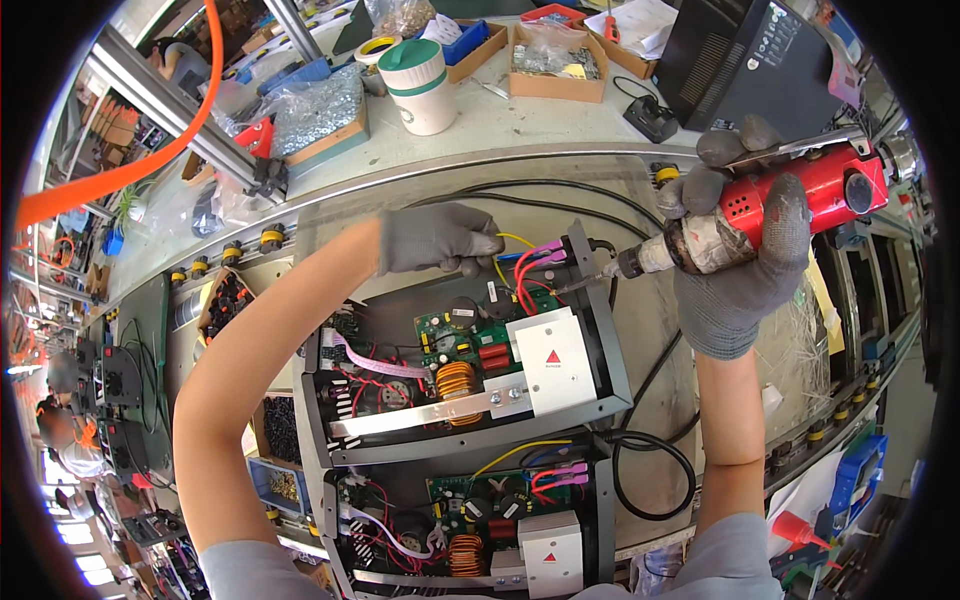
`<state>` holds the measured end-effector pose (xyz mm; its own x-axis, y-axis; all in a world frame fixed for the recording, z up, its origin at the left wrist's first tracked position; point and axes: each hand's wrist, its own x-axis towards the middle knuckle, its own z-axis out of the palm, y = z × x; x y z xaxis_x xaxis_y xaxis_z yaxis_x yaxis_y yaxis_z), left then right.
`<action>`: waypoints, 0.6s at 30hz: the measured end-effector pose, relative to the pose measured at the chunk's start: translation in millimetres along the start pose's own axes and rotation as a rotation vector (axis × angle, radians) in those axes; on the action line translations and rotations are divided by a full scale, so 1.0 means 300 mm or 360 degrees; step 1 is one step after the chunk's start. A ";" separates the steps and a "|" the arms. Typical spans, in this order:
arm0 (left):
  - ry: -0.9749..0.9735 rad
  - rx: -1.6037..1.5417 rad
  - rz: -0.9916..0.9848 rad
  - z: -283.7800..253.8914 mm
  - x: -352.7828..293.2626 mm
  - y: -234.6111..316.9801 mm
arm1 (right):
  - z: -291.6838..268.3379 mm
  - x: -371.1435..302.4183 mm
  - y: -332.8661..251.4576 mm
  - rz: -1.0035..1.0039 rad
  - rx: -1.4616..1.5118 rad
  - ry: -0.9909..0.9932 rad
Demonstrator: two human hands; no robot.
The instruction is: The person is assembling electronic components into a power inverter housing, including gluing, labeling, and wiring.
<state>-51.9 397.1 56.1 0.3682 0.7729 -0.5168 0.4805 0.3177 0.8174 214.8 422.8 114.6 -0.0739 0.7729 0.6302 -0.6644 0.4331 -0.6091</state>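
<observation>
My left hand (pixel 440 240), in a grey glove, is closed at the far edge of an open electronics chassis (pixel 465 440). Its fingertips pinch a yellow wire (pixel 518 240) beside purple-sleeved connectors (pixel 545 253) on red wires. My right hand (pixel 740 270), also gloved, wraps round a red power screwdriver (pixel 830 190) held on its side. The driver's bit points left, at the chassis's right end panel; whether it touches a screw I cannot tell. Inside the chassis are a green circuit board (pixel 440 335), a copper coil (pixel 457 388) and a white metal cover (pixel 555 375).
A second, similar chassis (pixel 470 550) lies nearer to me. Black cables (pixel 665 370) loop on the right. Bins of small screws (pixel 283 485) stand at left. Behind are a lidded white bucket (pixel 420 100), a carton (pixel 555 80) and a black machine case (pixel 740 70). An orange hose (pixel 150 175) hangs upper left.
</observation>
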 end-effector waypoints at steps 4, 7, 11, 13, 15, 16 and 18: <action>0.0039 -0.0063 -0.0033 0.043 -0.017 -0.002 | 0.002 -0.003 0.003 0.0128 -0.0033 -0.0009; 0.0061 -0.0056 -0.0066 0.059 -0.016 -0.007 | 0.018 -0.010 -0.006 0.0209 -0.0261 -0.0059; 0.0251 -0.0379 -0.0165 0.125 -0.027 -0.024 | 0.018 -0.041 0.014 0.0352 -0.0303 -0.0012; 0.0333 -0.0458 -0.0138 0.154 -0.027 -0.021 | -0.008 -0.065 0.054 0.0686 0.0737 -0.0027; 0.0483 -0.0228 -0.0169 0.170 -0.037 0.010 | 0.015 -0.059 0.037 0.0637 0.0367 -0.0051; 0.0486 -0.0232 -0.0169 0.174 -0.038 0.004 | 0.040 -0.054 0.029 0.0581 0.0012 -0.0075; 0.0520 -0.0397 -0.0210 0.180 -0.038 -0.010 | 0.058 -0.060 0.035 0.0524 -0.0343 -0.0100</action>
<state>-14.6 357.8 45.7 0.0257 0.8373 -0.5461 0.2846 0.5176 0.8069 196.3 405.4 105.2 -0.3068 0.8596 0.4085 -0.4269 0.2593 -0.8663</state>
